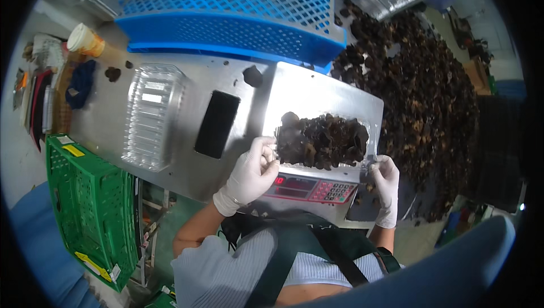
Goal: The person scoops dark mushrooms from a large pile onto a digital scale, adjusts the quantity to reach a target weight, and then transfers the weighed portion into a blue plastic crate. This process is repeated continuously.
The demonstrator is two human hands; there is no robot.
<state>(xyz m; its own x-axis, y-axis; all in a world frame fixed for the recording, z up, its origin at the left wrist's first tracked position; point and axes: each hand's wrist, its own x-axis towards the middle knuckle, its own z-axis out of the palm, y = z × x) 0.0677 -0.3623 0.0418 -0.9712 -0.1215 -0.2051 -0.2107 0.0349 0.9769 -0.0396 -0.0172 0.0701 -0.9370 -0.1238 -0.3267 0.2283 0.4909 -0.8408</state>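
Note:
A clear plastic tray (371,138) filled with dark brown wood ear mushrooms (323,140) is at the steel platform of a digital scale (327,91). My left hand (255,172), in a white glove, pinches the tray's left edge. At its right edge, the gloved fingers of my right hand (386,180) grip the near corner. Red digits glow on the scale's display below the tray, beside a keypad (333,192). Whether the tray rests fully on the platform or is slightly raised, I cannot tell.
A blue mesh crate (229,36) stands behind. Loose mushrooms (429,117) lie heaped at right. To the left are a black phone (217,124), stacked clear trays (153,117), a blue cloth-like bundle (80,84), a cup (85,40) and green crates (91,210).

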